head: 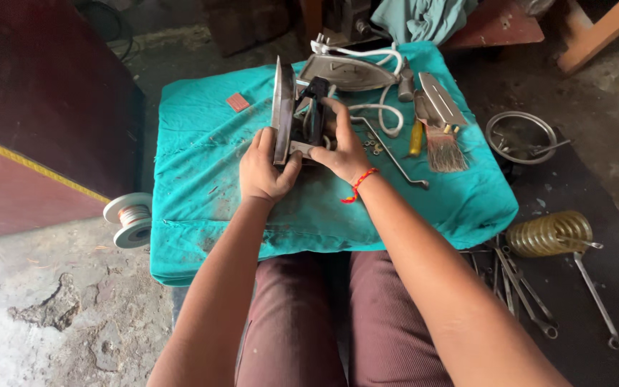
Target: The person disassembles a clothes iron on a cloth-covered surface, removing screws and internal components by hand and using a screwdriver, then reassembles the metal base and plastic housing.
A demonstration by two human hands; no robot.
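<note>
An opened clothes-iron base point(283, 107), a metal soleplate with dark parts on it, stands on its edge on a teal cloth point(202, 186). My left hand point(265, 170) grips its near end from the left. My right hand point(344, 143), with a red thread on the wrist, holds the dark inner parts from the right, fingers reaching up to the black piece point(315, 89) at the top.
Behind lie an iron's metal cover point(349, 72) with a white cord point(385, 115), a paint brush point(444, 147), a yellow-handled screwdriver point(415, 137), a bent rod point(395, 158) and small washers. A wire spool point(132, 218) sits left; a metal bowl point(521, 136), coiled spring point(549, 233) and spanners point(528, 294) right.
</note>
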